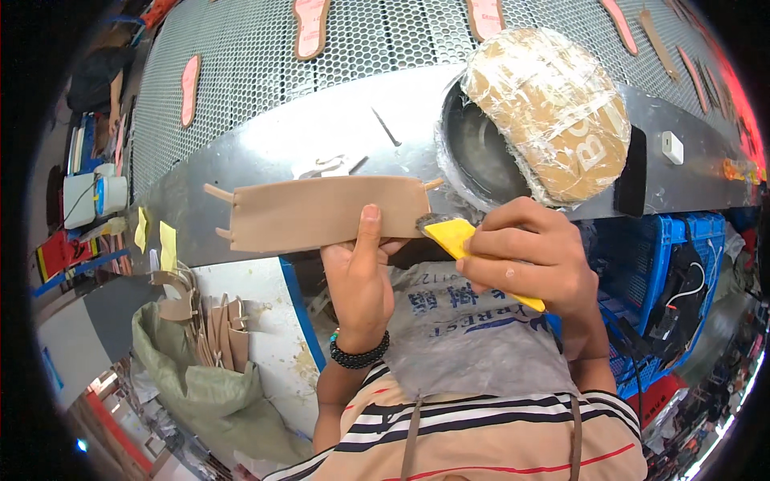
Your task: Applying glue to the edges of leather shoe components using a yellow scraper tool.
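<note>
Tan strip [305,212], long axis running left to right, pinched in the left fingers [368,232]; yellow-handled brush [451,237], gripped in the right fingers [513,244], at the strip's right end.

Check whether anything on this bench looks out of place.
The cardboard cover sits askew on the bowl beyond the right hand, leaving the bowl's left side uncovered; the cover's clear wrapping looks crumpled.

Left hand [361,284] wears black beaded bracelet [358,353] at wrist, turquoise bead in it; tan shirt [513,449] with black, white and thin red stripes, forearms [584,341] bare; grey apron [481,365], smudged, blue print across front, two brownish straps [412,441]
</note>
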The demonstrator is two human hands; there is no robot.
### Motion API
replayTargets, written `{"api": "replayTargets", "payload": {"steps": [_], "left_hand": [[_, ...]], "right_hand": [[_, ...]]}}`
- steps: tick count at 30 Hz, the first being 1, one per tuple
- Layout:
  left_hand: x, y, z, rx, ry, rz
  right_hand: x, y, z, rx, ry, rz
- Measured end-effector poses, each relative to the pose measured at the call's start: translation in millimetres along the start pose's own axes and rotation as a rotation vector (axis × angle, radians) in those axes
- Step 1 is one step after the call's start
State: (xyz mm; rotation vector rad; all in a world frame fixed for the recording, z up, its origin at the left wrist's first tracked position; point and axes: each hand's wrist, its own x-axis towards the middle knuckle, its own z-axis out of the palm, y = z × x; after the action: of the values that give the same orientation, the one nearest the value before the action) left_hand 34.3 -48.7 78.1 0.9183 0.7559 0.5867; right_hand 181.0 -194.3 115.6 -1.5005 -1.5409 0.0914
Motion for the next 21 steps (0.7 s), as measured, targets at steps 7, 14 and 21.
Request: {"api": "replayTargets", "payload": {"steps": [7,14,21], "left_hand": [[0.0,0.6,2.6,-0.202,0.049,-0.069],[-14.3,20.9,21.2,-0.373,0.072,-0.123],[-13.9,19.6,19.2,-0.364,0.064,-0.099]], "right_hand": [[-2.2,-3.0,-0.7,0.077,0.107,0.045],[-13.3,21.9,22.6,0.105,0.458,-0.002],[-6.6,16.7,22.1,0.211,0.342,0.015]]}}
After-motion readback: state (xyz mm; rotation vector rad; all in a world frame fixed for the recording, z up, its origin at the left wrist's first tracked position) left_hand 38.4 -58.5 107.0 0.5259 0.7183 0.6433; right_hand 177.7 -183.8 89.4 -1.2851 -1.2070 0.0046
